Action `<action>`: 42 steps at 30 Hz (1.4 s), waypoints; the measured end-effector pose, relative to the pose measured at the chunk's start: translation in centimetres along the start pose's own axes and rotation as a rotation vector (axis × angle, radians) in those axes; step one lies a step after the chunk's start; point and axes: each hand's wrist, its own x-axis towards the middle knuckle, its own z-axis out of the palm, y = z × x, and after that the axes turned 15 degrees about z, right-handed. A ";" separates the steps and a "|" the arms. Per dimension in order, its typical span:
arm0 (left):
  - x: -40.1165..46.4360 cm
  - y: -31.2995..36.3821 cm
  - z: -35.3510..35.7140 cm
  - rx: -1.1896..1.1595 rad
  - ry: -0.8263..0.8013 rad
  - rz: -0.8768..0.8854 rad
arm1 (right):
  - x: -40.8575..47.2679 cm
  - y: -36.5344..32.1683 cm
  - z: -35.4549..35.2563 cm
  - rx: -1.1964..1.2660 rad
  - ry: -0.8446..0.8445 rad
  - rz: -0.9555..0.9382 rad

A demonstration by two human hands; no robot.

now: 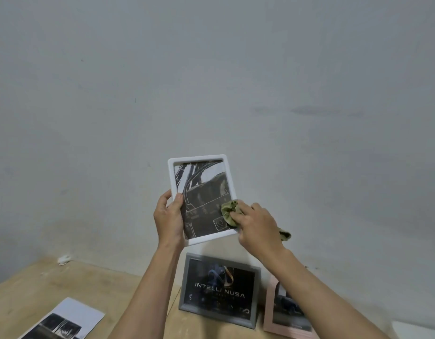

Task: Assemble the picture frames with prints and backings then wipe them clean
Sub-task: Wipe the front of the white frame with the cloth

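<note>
Loose print (pixel 62 319) on tabletop (pixel 28 289), lower left. Grey frame (pixel 219 291) and pink frame (pixel 269 311) lean against wall. White frame (pixel 201 158) raised: left hand (pixel 168 217) grips its edge; right hand (pixel 257 226) presses green cloth (pixel 228 211) to its glass.

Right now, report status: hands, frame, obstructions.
Left hand grips white frame by its left edge, held up. Right hand presses green cloth on the glass. Nothing in the way.

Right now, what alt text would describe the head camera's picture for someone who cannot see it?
A person's left hand holds up a white picture frame while the right hand wipes its front with a green cloth. Grey and pink frames stand against the wall below.
</note>
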 end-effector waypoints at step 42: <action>-0.3 0.6 -2.6 -0.179 -0.160 -0.258 | -6.1 -9.2 -0.5 0.579 -0.346 -0.026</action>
